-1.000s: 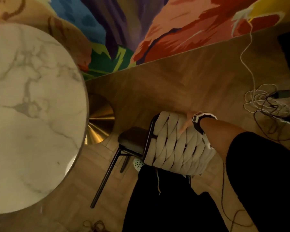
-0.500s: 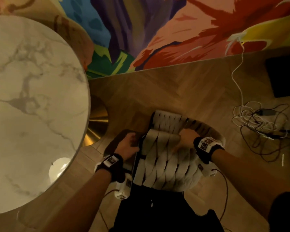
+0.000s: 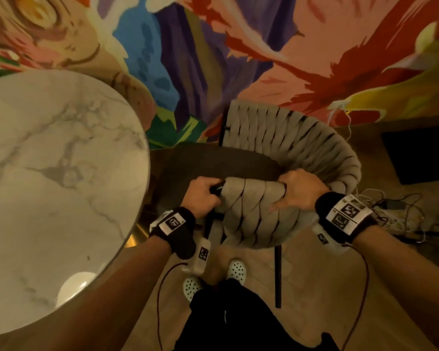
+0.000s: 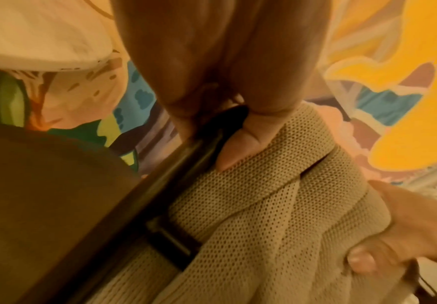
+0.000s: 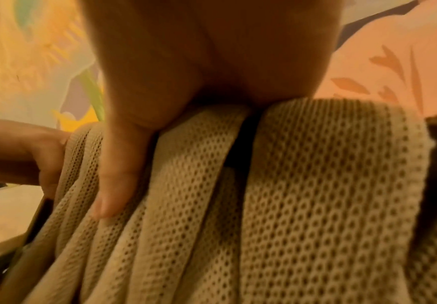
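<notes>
- chair straps (image 3: 259, 219): beige mesh-knit cloth, matt, finely pitted weave
- chair frame (image 4: 144, 197): dark metal, smooth, slight sheen
- chair seat (image 3: 213, 160): dark, matt, looks like cloth
- table (image 3: 48, 173): white grey-veined marble look, polished, glossy glare spot
- floor (image 3: 314, 269): wood parquet, satin
- shoes (image 3: 236, 268): white plastic, perforated
- wall (image 3: 264, 59): painted, matt

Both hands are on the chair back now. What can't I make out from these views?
- Right hand fingertips: head view, curled behind the woven backrest; right wrist view shows only the thumb.
- Chair legs: head view, seat and backrest cover all but one black leg.
- Floor cables: head view, blurred and tangled, too small to trace.
</notes>
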A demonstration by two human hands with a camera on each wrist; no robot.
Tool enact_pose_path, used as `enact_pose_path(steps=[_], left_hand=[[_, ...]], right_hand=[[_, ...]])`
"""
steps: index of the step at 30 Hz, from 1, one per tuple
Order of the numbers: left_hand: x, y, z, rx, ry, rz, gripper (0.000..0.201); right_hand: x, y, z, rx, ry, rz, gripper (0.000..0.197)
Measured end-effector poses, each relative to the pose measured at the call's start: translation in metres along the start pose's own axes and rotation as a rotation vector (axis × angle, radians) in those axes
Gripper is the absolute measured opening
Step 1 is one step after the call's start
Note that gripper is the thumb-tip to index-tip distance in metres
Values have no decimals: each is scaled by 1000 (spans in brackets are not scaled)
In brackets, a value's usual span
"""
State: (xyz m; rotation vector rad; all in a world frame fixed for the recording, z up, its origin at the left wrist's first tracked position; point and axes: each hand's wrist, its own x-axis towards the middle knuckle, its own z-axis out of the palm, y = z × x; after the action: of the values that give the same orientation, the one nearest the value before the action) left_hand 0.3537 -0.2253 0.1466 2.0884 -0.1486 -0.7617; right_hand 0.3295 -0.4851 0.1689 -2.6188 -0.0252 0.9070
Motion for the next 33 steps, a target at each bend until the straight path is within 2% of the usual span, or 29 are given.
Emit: enact_pose_path(steps=[4,6,7,9,11,13,15,17,19,20,22,24,26,27,29,31,33], left_hand=[[-14,-28,25,150,-20,-20,17],[-20,-54,40,238,-25,-108,9],[-24,-68,46,272,-42,-169,14],[-37,-101,56,349,-125,-281,24],[-55,-124,68,443,-221,-319,22],[-72,-130,80,460,-250,-331,15],[-86,-137,94,405,-295,-365,31],[-99,-145,109,399,-356,-383,15],[-108,-166,124,444,-384,-428,40],[-113,-173,128,452,-422,-447,43],[-118,-173,128,444,-459,-461,38],[-120,-169,123,348,-404,-482,35],[-119,-172,120,129,-256,-599,32],[-119,-172,119,14,-186,-660,26],[-120,-173,115,-134,-106,-762,19],[-119,-178,112,-192,-76,-802,23],[-121,-182,111,-245,-32,-834,17]], right_hand=[[-2,-1,43,-36,-60,35,34],[3,-7,72,-76,-130,21,32],[6,-11,89,-76,-168,7,33],[8,-20,124,-62,-266,-4,32],[5,-25,159,-67,-358,9,26],[-1,-24,190,-107,-432,25,38],[-7,-19,217,-157,-464,18,59],[-12,-14,248,-187,-489,21,74],[-21,-12,272,-147,-501,34,76],[-25,-9,283,-115,-498,50,74],[-30,-10,291,-102,-491,67,74],[-32,-9,293,-129,-503,76,77],[-33,-5,291,-142,-532,87,72],[-34,-3,286,-118,-535,95,64],[-37,5,272,44,-512,133,35],[-46,22,250,293,-375,249,17],[-60,54,229,537,-154,457,10]])
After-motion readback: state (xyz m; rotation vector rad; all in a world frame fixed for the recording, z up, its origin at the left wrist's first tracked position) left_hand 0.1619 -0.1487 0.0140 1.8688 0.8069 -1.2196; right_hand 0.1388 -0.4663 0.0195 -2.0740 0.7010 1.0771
